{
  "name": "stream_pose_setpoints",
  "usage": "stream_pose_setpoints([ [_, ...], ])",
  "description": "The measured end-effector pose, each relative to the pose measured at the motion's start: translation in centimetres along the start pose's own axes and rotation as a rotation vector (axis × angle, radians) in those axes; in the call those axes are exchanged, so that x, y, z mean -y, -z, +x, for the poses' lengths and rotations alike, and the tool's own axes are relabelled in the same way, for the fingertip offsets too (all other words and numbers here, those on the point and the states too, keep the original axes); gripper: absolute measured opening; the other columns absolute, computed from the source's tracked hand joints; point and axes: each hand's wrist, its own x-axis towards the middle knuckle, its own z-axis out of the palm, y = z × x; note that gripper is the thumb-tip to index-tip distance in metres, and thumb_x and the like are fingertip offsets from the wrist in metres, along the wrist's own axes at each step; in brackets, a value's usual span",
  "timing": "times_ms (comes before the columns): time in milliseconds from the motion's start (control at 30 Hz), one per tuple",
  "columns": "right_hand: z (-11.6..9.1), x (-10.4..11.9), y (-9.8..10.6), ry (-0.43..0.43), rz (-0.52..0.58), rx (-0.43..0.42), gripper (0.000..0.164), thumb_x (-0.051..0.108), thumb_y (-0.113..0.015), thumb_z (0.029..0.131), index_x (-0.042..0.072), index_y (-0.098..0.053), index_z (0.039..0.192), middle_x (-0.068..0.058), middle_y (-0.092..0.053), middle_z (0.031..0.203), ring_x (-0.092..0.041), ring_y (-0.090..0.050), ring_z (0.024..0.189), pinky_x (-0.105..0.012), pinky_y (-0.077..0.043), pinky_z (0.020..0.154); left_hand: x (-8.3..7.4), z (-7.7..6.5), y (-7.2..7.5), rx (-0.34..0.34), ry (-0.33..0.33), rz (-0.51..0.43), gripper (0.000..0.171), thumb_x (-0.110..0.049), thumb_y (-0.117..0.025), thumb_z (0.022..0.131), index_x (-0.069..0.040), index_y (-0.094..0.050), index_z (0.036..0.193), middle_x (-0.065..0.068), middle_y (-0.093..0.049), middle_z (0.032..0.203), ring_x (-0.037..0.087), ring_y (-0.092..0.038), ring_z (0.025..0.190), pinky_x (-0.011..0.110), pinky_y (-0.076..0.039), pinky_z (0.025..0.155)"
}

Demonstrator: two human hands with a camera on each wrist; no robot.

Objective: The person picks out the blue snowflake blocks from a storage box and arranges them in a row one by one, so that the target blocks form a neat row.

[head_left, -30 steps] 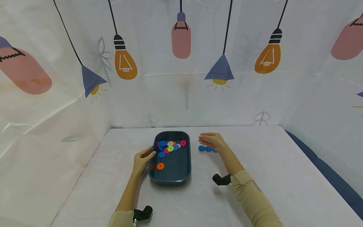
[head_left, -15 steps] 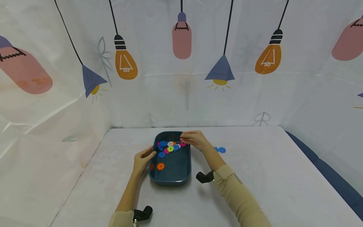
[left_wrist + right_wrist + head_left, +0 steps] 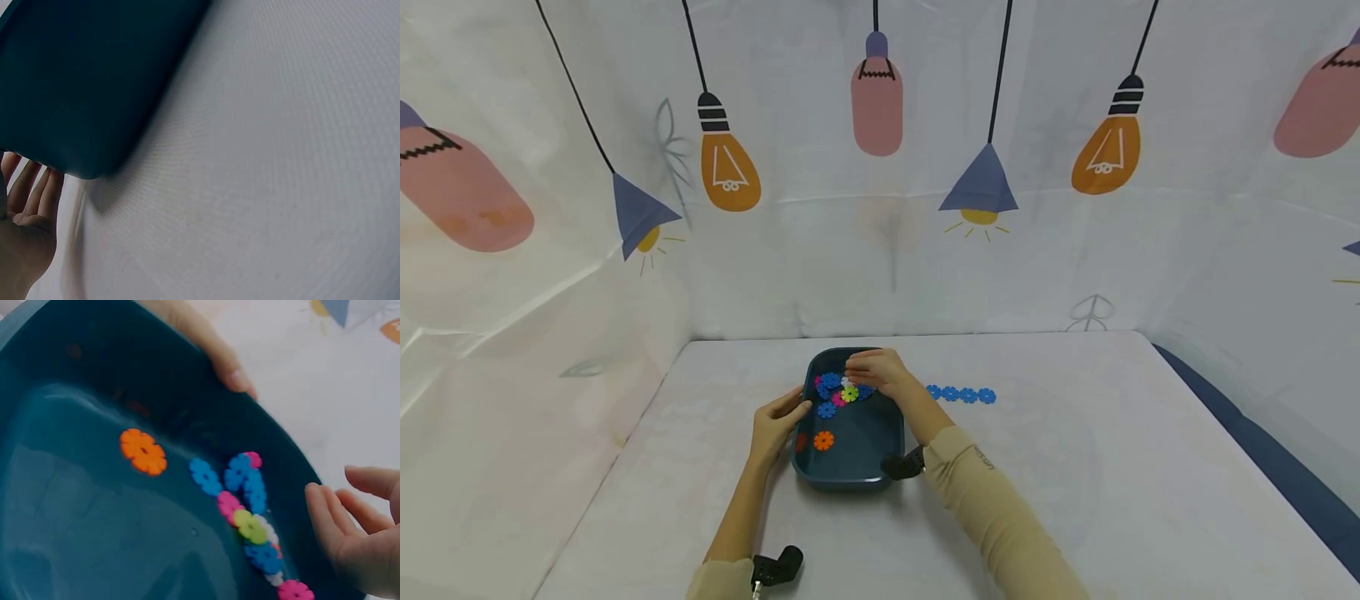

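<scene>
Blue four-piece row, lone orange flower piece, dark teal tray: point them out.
Blue four-piece row (image 3: pixel 967 396): head view, third piece from left.
Lone orange flower piece (image 3: pixel 144 452): right wrist view, its middle.
Dark teal tray (image 3: pixel 853 455): head view, bare floor, near end.

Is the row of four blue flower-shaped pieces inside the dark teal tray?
No, the blue row lies on the white table, outside the tray.
</scene>
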Motion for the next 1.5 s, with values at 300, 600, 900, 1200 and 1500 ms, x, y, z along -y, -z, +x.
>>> stream_pose_setpoints([
  [300, 0.7, -1.6, -2.2, -0.064, -0.065, -0.050, 0.033, -0.003, -0.062, 0.087, -0.013, -0.057, 0.119, -0.027, -0.059, 0.119, -0.037, -0.059, 0.109, -0.040, -0.050, 0.090, 0.1, 0.0, -0.1, 0.024, -0.005, -0.027, 0.045, -0.015, -0.071, 0.084, -0.002, -0.060, 0.125, 0.018, -0.059, 0.125, 0.012, -0.063, 0.100, 0.026, -0.053, 0.082],
  [600, 1.1, -2.5, -3.7, -0.093, -0.141, -0.074, 0.035, -0.007, -0.062, 0.085, -0.012, -0.057, 0.120, -0.025, -0.059, 0.118, -0.034, -0.063, 0.102, -0.037, -0.052, 0.086, 0.0, -0.1, -0.1, 0.027, -0.014, -0.036, 0.045, -0.015, -0.071, 0.084, -0.001, -0.060, 0.125, 0.019, -0.058, 0.125, 0.007, -0.063, 0.096, 0.021, -0.053, 0.076],
  [900, 2.5, -4.4, -4.2, -0.071, -0.158, 0.006, 0.036, -0.003, -0.067, 0.083, -0.009, -0.060, 0.118, -0.021, -0.060, 0.114, -0.026, -0.064, 0.094, -0.032, -0.054, 0.082, -0.2, -0.1, 0.1, 0.039, -0.009, -0.027, 0.045, -0.016, -0.070, 0.085, -0.002, -0.059, 0.126, 0.018, -0.058, 0.126, 0.010, -0.063, 0.099, 0.021, -0.052, 0.079],
  [1200, 0.8, -3.6, -5.6, -0.116, -0.231, -0.035, 0.034, -0.002, -0.064, 0.086, -0.010, -0.059, 0.119, -0.021, -0.061, 0.114, -0.026, -0.066, 0.095, -0.030, -0.054, 0.081, 0.0, 0.1, 0.1, 0.056, -0.026, -0.046, 0.045, -0.015, -0.070, 0.085, -0.001, -0.059, 0.126, 0.019, -0.058, 0.125, 0.011, -0.063, 0.100, 0.021, -0.052, 0.078],
  [1500, 0.5, -3.8, -5.2, -0.127, -0.124, -0.079, 0.029, -0.009, -0.059, 0.085, -0.012, -0.060, 0.114, -0.025, -0.065, 0.102, -0.024, -0.068, 0.080, -0.029, -0.057, 0.071, 0.0, 0.0, 0.2, 0.036, -0.008, -0.044, 0.045, -0.015, -0.071, 0.085, -0.001, -0.060, 0.126, 0.018, -0.058, 0.125, 0.015, -0.062, 0.103, 0.021, -0.052, 0.079],
])
